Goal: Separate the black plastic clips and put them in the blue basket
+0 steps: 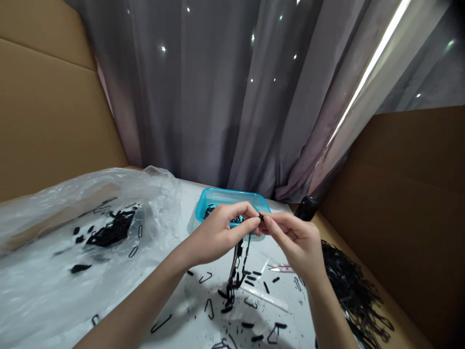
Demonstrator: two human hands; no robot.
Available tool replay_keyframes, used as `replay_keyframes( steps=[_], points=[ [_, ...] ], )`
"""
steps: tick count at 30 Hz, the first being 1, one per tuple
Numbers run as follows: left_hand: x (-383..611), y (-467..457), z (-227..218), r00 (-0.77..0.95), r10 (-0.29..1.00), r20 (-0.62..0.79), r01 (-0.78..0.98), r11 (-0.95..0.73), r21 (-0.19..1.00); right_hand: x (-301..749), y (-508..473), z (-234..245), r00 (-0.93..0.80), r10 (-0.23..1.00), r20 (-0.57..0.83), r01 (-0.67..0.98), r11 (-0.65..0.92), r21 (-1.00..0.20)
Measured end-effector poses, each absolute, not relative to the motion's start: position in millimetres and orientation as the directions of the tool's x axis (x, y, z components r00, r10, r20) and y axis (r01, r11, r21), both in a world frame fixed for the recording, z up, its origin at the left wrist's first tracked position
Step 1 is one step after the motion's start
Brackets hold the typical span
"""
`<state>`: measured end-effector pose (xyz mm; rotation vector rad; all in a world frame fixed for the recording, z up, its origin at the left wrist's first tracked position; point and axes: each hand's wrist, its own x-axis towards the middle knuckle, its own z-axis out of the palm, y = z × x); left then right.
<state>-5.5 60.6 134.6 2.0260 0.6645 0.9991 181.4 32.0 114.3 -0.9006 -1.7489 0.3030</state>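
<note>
My left hand [225, 230] and my right hand [296, 240] meet above the white table, fingers closed. Both pinch a small black piece [261, 217] between thumb and fingertips; its exact kind is too small to make out. Below my left hand hang thin black strips [232, 276], reaching down to the tabletop; where their upper ends go is hidden. Under them lie several short black pieces [247, 325] and bent black loops [209, 308]. Behind my hands stands a blue plastic basket [214, 194] with black pieces inside, partly covered by my left hand.
Pink-handled snips [281, 268] and a white strip [267, 297] lie on the table [181, 315]. Clear plastic sheeting [43, 291] with a black heap [112, 230] covers the left. At right are a tangle of black strips [348, 276] and a dark object [306, 208]. Cardboard walls [410, 208] flank both sides.
</note>
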Motion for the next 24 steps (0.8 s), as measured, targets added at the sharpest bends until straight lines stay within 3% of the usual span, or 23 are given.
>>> replay_keyframes(
  steps=[3, 8, 12, 18, 24],
  points=[
    [-6.5, 55.7, 136.2, 0.564, 0.703, 0.434, 0.190, -0.622, 0.760, 187.4, 31.2, 117.8, -0.168, 0.687, 0.707, 0.464, 0.688, -0.558],
    [-2.8, 49.8, 135.6, 0.589, 0.608, 0.532, 0.369, -0.789, 0.492, 187.9, 29.6, 121.4, -0.307, 0.585, 0.751, 0.556, 0.750, -0.357],
    [0.5, 50.8, 133.4, 0.590, 0.569, 0.573, 0.415, -0.822, 0.389, 180.4, 31.6, 116.2, -0.278, 0.526, 0.804, 0.581, 0.759, -0.295],
    [7.3, 52.7, 129.2, 0.467, 0.634, 0.617, 0.397, -0.773, 0.495, 170.1, 36.8, 105.0, -0.167, 0.473, 0.865, 0.616, 0.735, -0.283],
    [11.1, 52.5, 128.2, 0.422, 0.706, 0.569, 0.208, -0.686, 0.697, 167.3, 32.6, 109.0, -0.014, 0.555, 0.832, 0.553, 0.697, -0.456]
  ],
)
